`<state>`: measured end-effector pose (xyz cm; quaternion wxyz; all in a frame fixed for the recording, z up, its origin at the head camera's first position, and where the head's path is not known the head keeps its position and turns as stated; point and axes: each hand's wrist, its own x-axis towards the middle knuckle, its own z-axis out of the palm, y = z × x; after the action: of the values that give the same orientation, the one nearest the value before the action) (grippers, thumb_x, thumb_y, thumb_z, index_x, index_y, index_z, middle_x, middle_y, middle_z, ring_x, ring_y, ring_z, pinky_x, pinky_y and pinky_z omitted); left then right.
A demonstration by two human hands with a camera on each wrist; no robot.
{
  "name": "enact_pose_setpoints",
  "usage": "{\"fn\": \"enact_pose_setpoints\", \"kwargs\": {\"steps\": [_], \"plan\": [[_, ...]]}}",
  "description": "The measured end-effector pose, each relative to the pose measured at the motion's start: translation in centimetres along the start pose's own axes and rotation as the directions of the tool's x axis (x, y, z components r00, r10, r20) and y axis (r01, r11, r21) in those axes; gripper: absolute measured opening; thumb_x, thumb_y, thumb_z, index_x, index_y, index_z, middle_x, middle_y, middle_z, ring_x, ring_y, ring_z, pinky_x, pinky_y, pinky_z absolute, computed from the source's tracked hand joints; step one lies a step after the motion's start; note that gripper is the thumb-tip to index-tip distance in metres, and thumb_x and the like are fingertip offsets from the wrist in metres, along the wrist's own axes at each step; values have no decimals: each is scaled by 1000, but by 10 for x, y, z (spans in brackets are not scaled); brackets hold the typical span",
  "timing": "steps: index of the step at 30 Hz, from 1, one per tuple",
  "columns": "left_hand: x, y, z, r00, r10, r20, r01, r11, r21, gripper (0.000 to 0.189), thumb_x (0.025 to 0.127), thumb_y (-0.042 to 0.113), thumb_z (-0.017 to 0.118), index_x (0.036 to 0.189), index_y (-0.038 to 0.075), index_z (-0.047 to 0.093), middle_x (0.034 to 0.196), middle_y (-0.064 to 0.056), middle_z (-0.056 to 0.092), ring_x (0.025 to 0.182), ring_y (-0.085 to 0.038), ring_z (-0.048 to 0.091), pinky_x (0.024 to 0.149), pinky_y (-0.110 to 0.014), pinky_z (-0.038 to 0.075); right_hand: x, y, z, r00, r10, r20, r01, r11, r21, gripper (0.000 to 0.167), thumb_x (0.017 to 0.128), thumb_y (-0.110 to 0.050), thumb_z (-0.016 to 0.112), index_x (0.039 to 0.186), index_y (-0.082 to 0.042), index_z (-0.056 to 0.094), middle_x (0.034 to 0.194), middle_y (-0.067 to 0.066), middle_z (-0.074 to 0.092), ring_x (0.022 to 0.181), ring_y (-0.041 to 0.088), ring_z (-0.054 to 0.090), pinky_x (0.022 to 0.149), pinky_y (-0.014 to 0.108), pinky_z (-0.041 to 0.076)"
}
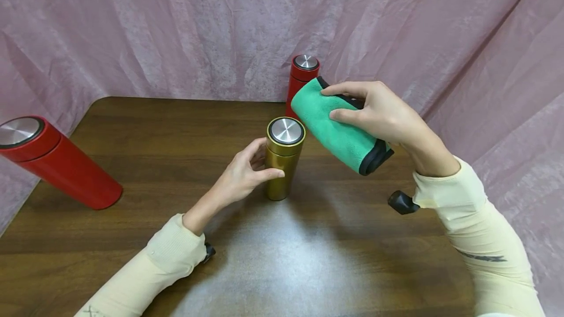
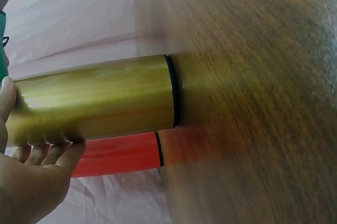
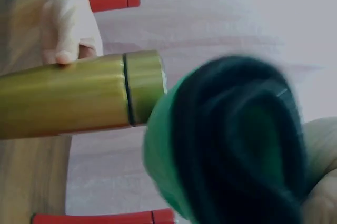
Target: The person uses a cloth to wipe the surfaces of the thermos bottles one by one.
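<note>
Red thermos flask (image 1: 72, 172): upright, well left of my left grip (image 1: 244, 175). Brushed-metal disc on top, black ring round it, dark seam under the cap. Second red thermos flask (image 1: 299, 82): beyond my left grip and my right grip (image 1: 383, 114), sideways between them, same metal top, lower part partly hidden. Wood-grain tabletop (image 1: 176, 131): below my grips, far-left corner rounded, bright glare (image 1: 291, 263) nearer me than my left grip. Pink velvety curtain (image 1: 194, 38): beyond my grips, loose folds, diagonal dark crease right of my right grip.
</note>
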<state>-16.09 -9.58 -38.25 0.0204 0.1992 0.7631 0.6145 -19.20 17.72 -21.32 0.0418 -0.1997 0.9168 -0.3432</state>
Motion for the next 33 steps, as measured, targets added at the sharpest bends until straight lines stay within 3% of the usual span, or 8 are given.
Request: {"fn": "enact_pose_setpoints", "kwargs": {"steps": [4, 7, 10, 14, 20, 29, 33], "plan": [[0, 0, 0, 1000, 5, 3, -5, 1000, -6, 67, 86, 4, 85, 143, 1, 50, 135, -16, 62, 126, -30, 61, 109, -41, 48, -12, 5, 9, 985, -25, -170, 47, 991, 125, 44, 96, -18, 74, 140, -21, 66, 122, 10, 68, 94, 21, 64, 75, 21, 53], [1, -1, 1, 1000, 7, 2, -7, 1000, -12, 67, 86, 4, 85, 143, 1, 51, 134, -15, 62, 126, -30, 61, 109, -40, 48, -19, 9, 20, 960, -54, -274, 121, 965, 231, 49, 95, -11, 75, 142, -17, 64, 122, 11, 67, 95, 20, 66, 78, 21, 55], [0, -2, 0, 1000, 5, -1, -5, 1000, -8, 66, 86, 4, 85, 143, 1, 51, 134, -15, 62, 126, -30, 61, 109, -40, 48, -22, 15, 36, 936, -103, -336, 202, 940, 274, 52, 92, -3, 76, 142, -14, 63, 126, 9, 67, 97, 19, 66, 82, 22, 55], [-1, -2, 0, 1000, 6, 0, -6, 1000, -7, 67, 86, 4, 85, 143, 1, 50, 135, -16, 62, 126, -30, 61, 109, -40, 48, -25, 25, 56, 918, -151, -367, 262, 925, 275, 55, 90, 4, 76, 141, -12, 64, 122, 9, 69, 92, 19, 68, 80, 23, 56], [-1, -1, -1, 1000, 7, -3, -7, 1000, 1, 68, 86, 5, 85, 144, 2, 50, 135, -15, 62, 127, -29, 61, 110, -41, 48, -26, 38, 78, 904, -171, -393, 283, 926, 249, 58, 87, 6, 78, 140, -12, 63, 112, 11, 70, 86, 19, 68, 77, 22, 57], [-2, -2, 1, 1000, 9, -11, -9, 1000, -5, 68, 85, 4, 85, 144, 1, 50, 135, -15, 63, 127, -30, 61, 110, -41, 47, -28, 53, 103, 905, -185, -383, 299, 917, 264, 60, 87, 8, 77, 142, -9, 60, 112, 13, 71, 88, 20, 68, 77, 22, 57], [-2, -2, 2, 1000, 9, -12, -9, 1000, -9, 68, 85, 4, 85, 144, 1, 50, 135, -16, 62, 127, -30, 61, 110, -41, 47, -27, 61, 113, 917, -178, -356, 280, 925, 258, 59, 87, 8, 77, 141, -9, 60, 112, 13, 71, 87, 22, 69, 76, 21, 57]]}}
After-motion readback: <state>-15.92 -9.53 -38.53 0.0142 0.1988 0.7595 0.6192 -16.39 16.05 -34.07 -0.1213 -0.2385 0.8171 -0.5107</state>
